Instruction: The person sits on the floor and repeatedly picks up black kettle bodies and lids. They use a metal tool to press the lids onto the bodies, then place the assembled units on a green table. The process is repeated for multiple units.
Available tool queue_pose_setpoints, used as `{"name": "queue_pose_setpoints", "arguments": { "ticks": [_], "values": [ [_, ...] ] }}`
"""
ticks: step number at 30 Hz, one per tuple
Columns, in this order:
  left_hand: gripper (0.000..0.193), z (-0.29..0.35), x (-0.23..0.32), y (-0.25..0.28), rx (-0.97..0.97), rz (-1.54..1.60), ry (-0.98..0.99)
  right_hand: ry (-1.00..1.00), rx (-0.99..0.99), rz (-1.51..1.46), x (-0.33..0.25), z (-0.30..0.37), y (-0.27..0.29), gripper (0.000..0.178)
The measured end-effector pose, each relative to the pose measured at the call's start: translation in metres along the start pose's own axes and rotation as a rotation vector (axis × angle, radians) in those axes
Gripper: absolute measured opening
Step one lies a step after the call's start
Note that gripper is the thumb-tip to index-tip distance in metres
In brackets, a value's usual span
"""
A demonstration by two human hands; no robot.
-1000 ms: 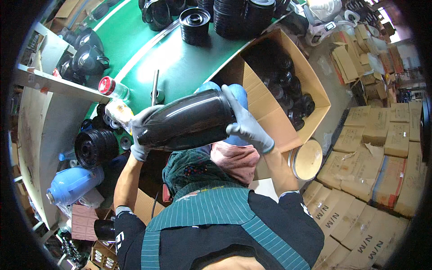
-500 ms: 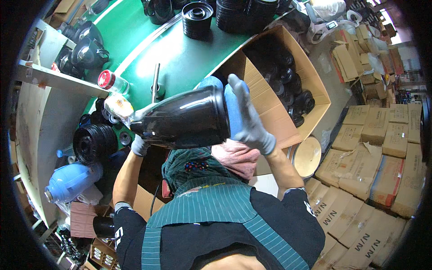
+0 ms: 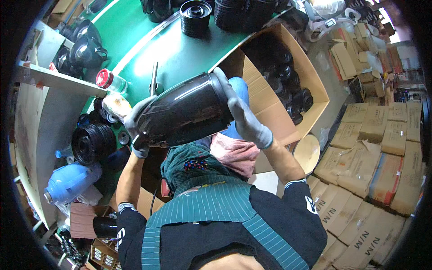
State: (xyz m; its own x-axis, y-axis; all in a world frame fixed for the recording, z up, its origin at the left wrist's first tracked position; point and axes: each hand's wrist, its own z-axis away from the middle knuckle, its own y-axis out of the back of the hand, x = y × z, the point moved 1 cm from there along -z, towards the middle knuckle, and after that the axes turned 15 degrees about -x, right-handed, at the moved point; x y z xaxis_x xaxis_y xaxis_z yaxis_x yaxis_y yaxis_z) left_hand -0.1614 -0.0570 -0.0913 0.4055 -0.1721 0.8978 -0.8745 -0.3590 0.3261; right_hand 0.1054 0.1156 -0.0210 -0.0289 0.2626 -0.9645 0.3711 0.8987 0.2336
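A glossy black tapered flask body [image 3: 184, 112] lies tilted across my lap between my two gloved hands. My left hand [image 3: 137, 123], in a grey glove, wraps round its narrower end. My right hand [image 3: 243, 117], also gloved, holds the wide rimmed end, with the fingers stretched along the rim. Most of the far side of the body is hidden. Behind it, a metal rod [image 3: 154, 76] rises from the green tabletop [image 3: 166, 49].
A cardboard box [image 3: 315, 112] of black round parts stands at the right. Stacked black lids [image 3: 196, 18] sit on the table. At the left are a red-lidded clear jar [image 3: 110, 81], black discs [image 3: 93, 143] and a blue flask body [image 3: 72, 182]. Cartons [image 3: 360, 180] cover the floor at right.
The flask body has tilted, its wide end rising and its narrow end dropping slightly. My right hand has shifted from flat against the wide end to round its rim.
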Motion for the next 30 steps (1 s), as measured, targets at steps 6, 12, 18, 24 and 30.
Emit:
{"name": "queue_pose_setpoints", "arguments": {
  "ticks": [6,12,18,24,30],
  "values": [
    [0.036,0.007,-0.02,-0.017,-0.094,0.427,0.225,0.115,0.079,-0.038,0.004,0.003,-0.013,0.099],
    [0.036,0.019,-0.042,-0.025,-0.17,0.555,0.264,0.154,0.167,0.038,0.007,0.013,-0.027,0.086],
    [0.037,0.043,-0.069,-0.025,-0.314,0.685,0.309,0.275,0.217,0.207,0.006,0.033,-0.036,0.08],
    [0.055,0.026,-0.055,-0.027,-0.642,1.01,0.318,0.294,0.188,0.288,-0.02,0.041,-0.035,0.08],
    [0.096,0.017,0.016,-0.053,-0.958,0.542,0.016,0.389,0.016,0.618,-0.07,0.034,-0.031,0.06]
  ]
}}
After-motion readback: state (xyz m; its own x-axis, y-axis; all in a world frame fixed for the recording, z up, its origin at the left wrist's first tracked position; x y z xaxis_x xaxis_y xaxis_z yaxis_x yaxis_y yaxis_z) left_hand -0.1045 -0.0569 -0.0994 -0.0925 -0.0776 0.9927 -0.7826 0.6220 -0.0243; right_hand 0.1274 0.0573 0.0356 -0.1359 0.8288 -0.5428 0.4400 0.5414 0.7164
